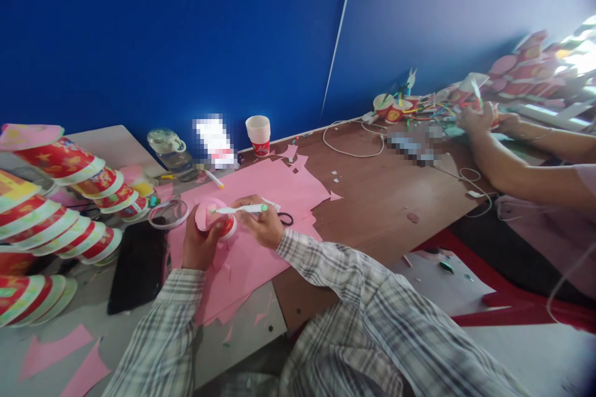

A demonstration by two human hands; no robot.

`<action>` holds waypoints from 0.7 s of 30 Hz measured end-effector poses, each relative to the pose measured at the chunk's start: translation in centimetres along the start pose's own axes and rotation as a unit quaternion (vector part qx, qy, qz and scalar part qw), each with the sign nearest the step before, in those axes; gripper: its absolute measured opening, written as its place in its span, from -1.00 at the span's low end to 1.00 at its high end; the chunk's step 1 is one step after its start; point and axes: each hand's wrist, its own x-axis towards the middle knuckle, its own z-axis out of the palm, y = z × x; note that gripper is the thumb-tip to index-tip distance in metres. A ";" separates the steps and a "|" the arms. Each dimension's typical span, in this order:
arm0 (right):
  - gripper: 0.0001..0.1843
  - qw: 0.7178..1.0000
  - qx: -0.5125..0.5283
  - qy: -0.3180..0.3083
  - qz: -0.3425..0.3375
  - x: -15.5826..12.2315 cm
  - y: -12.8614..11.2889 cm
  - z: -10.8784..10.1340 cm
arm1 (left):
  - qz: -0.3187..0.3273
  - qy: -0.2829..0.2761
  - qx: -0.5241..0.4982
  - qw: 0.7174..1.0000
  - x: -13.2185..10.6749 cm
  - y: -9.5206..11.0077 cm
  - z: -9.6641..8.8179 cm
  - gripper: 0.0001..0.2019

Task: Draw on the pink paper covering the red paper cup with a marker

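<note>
- Left of the frame's centre, our left hand [199,243] is closed around a small red paper cup [228,227] with a pink paper piece [209,214] over its end.
- Just right of it, our right hand [266,223] grips a white marker [242,209] with a green end, its other end pointing at the pink piece (we cannot tell whether they touch).
- Beneath both hands, around the middle of the frame, we have overlapping pink sheets [298,183].
- At the left edge we see stacked red paper cups [58,229]; just right of them lie a dark flat device [137,267] and a clear ring [168,214].
- Above the sheets, near the blue wall [186,31], stand a lidded bottle [174,155] and a pale-and-red cup [259,136].
- At the right of the frame, a co-worker's hand [477,118] is at another cup, near scattered markers [426,108].
</note>
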 end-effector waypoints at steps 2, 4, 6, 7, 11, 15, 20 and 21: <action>-0.78 1.000 0.021 0.006 0.013 0.0 0.0 -0.1 | -0.006 0.001 0.000 1.000 0.0 -0.1 0.0 -0.43; -0.77 0.998 0.044 0.021 0.033 0.0 0.0 -0.2 | -0.008 -0.003 -0.001 1.000 0.0 -0.1 0.0 -0.44; -0.77 0.996 0.060 0.038 0.051 0.0 -0.2 -0.4 | -0.005 -0.005 -0.005 1.000 0.0 0.0 0.0 -0.45; -0.78 0.995 0.064 0.042 0.057 0.0 -0.2 -0.4 | -0.003 -0.005 -0.006 1.000 0.0 0.1 0.0 -0.46; -0.77 0.996 0.059 0.030 0.056 -0.1 -0.6 -0.4 | 0.007 -0.006 0.003 1.000 0.0 0.1 0.0 -0.46; -0.75 0.999 0.024 0.012 0.027 -0.3 -0.8 -0.2 | 0.011 -0.002 0.010 1.000 0.0 -0.2 0.0 -0.42; -0.78 1.000 -0.014 -0.008 -0.008 -0.4 -0.6 -0.2 | -0.006 -0.006 -0.002 1.000 0.0 -0.3 0.0 -0.42; -0.79 1.000 -0.020 -0.016 -0.013 -0.4 -0.5 -0.2 | -0.009 -0.005 -0.004 1.000 0.0 -0.3 0.0 -0.41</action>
